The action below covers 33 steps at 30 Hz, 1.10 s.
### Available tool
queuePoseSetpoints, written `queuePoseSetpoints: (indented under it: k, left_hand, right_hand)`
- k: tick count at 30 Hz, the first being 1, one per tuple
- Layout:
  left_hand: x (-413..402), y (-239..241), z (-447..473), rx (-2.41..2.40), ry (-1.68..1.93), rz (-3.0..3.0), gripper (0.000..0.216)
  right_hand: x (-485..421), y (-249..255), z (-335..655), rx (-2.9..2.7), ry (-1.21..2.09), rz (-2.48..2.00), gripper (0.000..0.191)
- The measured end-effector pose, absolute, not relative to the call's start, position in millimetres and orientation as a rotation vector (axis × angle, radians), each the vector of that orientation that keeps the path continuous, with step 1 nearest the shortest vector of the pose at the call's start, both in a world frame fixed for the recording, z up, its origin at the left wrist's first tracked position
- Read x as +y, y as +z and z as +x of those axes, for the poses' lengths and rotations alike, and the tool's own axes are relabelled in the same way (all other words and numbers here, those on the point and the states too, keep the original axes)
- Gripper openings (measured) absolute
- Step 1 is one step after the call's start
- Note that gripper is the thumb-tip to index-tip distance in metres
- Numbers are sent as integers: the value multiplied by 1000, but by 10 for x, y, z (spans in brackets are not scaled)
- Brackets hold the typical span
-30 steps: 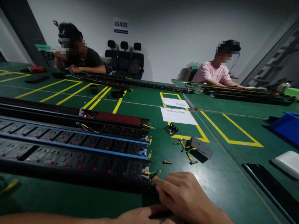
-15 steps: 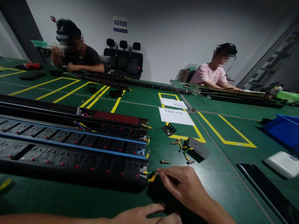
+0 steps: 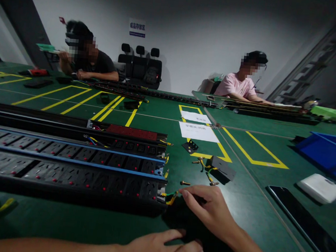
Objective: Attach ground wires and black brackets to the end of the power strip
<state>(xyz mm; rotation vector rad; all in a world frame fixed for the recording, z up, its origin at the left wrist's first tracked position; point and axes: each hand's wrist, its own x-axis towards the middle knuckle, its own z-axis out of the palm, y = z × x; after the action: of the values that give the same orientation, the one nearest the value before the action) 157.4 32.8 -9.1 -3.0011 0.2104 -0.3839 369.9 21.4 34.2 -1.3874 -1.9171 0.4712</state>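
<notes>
My right hand point(image 3: 209, 208) has its thumb and forefinger pinched at the tip of a short green-and-yellow wire point(image 3: 171, 197). That wire comes out of the right end of the nearest power strip point(image 3: 87, 179), a long black one with rows of sockets and red dots. The very end of the wire is partly hidden at the fingertips. Below it, my left hand point(image 3: 163, 249) rests with fingers spread near the table's front, holding nothing. A loose bolt point(image 3: 185, 183) lies just beyond the right fingertips.
More strips, one with a red socket block point(image 3: 132, 132), lie behind. A black box with wires point(image 3: 221, 170), a small bracket point(image 3: 190, 146), paper labels point(image 3: 198, 132), a phone point(image 3: 306, 224), a white case point(image 3: 319, 188) and a blue bin point(image 3: 327, 155) are on the right. Two people sit across.
My right hand has shifted very slightly right, its fingertips now at the outer tip of the wire. My left hand stays where it was.
</notes>
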Motion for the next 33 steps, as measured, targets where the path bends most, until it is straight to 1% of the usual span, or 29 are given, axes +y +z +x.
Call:
queuePoseSetpoints:
  k: [2, 6, 12, 14, 17, 22, 30, 33]
  left_hand:
    - [326, -79, 1568, 220, -368, -3018, 46]
    - [327, -77, 1564, 217, -364, -3054, 43]
    - [332, -90, 1567, 218, -351, -3073, 43]
    - [331, -101, 1562, 215, -366, -3052, 45]
    - [331, -119, 1560, 213, -416, -3018, 47]
    - [337, -108, 1574, 218, -399, -3032, 46]
    - [324, -121, 1576, 185, -398, -3064, 47]
    - [334, -130, 1581, 205, -415, -3012, 48]
  right_hand:
    - [208, 345, 3697, -1911, 461, -1396, 38]
    - [194, 293, 3677, -1849, 392, -1381, 33]
    - [209, 201, 3654, -2035, 399, -1399, 31]
    - [223, 230, 3652, -2020, 493, -1399, 27]
    - [241, 282, 3646, -1957, 655, -1389, 28]
    - [249, 264, 3620, -1913, 747, -1386, 31]
    - [257, 217, 3607, -1950, 597, -1352, 28]
    - [244, 245, 3609, -1973, 591, -1343, 27]
